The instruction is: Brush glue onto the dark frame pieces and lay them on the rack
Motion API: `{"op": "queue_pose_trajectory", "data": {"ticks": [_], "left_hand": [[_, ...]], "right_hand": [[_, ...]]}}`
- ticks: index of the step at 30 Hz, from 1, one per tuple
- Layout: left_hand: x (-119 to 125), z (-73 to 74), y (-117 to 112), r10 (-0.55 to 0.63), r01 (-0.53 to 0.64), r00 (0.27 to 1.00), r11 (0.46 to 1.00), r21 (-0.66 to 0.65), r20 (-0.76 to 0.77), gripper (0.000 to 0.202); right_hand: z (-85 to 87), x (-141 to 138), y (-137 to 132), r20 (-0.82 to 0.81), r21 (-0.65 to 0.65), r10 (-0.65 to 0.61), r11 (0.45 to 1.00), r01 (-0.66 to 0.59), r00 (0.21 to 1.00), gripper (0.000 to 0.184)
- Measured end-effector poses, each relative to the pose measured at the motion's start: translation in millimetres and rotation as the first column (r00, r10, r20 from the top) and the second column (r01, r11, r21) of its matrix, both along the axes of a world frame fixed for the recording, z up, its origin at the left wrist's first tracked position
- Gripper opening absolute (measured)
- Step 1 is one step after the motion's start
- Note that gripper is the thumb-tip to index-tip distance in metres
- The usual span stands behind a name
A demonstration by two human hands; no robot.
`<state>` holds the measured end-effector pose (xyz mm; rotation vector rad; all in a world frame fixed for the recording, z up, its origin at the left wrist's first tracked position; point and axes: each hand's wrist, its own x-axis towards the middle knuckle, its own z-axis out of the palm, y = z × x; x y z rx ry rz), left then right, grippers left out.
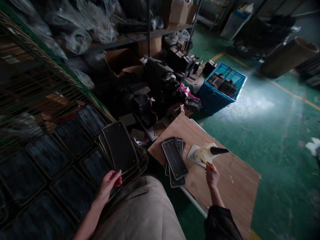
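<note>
My left hand (109, 183) grips the near edge of a stack of dark rounded-rectangle pieces (120, 146) that rests over my lap. My right hand (212, 175) is closed on a thin orange-handled brush (207, 163), its tip at a white glue container (203, 152) with a dark cone-shaped nozzle. That container stands on a white sheet on the wooden board (225, 186). A second small stack of dark pieces (174, 161) lies on the board, just left of my right hand.
Several dark pieces lie spread on a wire rack (50, 156) at my left. Heaps of dark parts and cardboard boxes fill the floor ahead. A blue crate (220, 87) with parts sits on the green floor (280, 140). Shelves with plastic bags stand behind.
</note>
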<state>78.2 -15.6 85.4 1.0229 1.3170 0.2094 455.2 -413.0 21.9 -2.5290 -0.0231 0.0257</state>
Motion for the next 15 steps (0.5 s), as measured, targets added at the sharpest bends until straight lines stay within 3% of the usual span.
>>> {"op": "queue_pose_trajectory", "data": {"ticks": [8, 15], "left_hand": [[6, -3.3, -9, 0.066, -0.066, 0.997, 0.998, 0.002, -0.047, 0.045], [16, 3.4, -12, 0.076, -0.076, 0.991, 0.997, 0.004, -0.108, 0.043]], "right_hand": [[-61.3, 43, -3, -0.059, -0.132, 0.069, 0.988, -0.077, 0.996, 0.051], [-79.2, 53, -11, -0.096, -0.177, 0.131, 0.973, -0.146, 0.987, 0.049]]}}
